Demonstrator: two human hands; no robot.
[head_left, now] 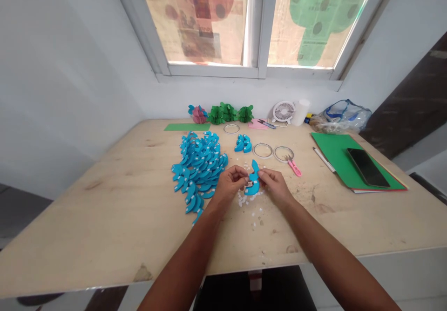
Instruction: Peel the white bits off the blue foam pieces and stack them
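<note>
Between my hands is a blue paper cutout (pixel 254 187) with a curved, notched shape and small white squares on it. My right hand (pixel 276 185) grips its right edge between thumb and fingers. At the cutout's left side, my left hand (pixel 229 183) is closed in a pinch; whatever lies between those fingertips is too small to make out. Tiny white scraps (pixel 241 200) are scattered on the table beneath. Left of my left hand spreads a big pile of similar blue cutouts (pixel 200 162), many bearing white squares. Two small blue pieces (pixel 243 143) lie beyond my hands.
Tape rolls (pixel 262 151) and pink-handled scissors (pixel 294 166) lie beyond my right hand. A phone (pixel 368 167) rests on a green folder (pixel 335 162) beside a pen (pixel 324 159). Green paper figures (pixel 228 112), a fan (pixel 283 111) and a plastic bag (pixel 342 118) line the back.
</note>
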